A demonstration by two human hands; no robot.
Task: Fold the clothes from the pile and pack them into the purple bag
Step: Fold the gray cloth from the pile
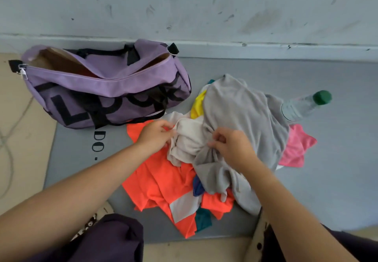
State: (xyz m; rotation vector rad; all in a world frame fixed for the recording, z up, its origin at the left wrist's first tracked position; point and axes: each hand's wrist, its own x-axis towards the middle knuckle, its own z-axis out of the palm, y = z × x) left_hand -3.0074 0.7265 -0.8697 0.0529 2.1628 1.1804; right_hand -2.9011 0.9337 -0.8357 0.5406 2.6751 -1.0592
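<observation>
Early on: left hand (pixel 156 137) & right hand (pixel 229 146) both pinch a cream garment (pixel 188 139) atop the unfolded pile (pixel 204 159); purple bag (pixel 106 90) beside it gapes unzipped, something orange inside, most clothes still unpacked.

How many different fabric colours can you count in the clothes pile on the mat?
7: orange at the front left, cream between the hands, grey on top, yellow behind, pink at the right, blue and teal peeking out in front. More may be buried.
</observation>
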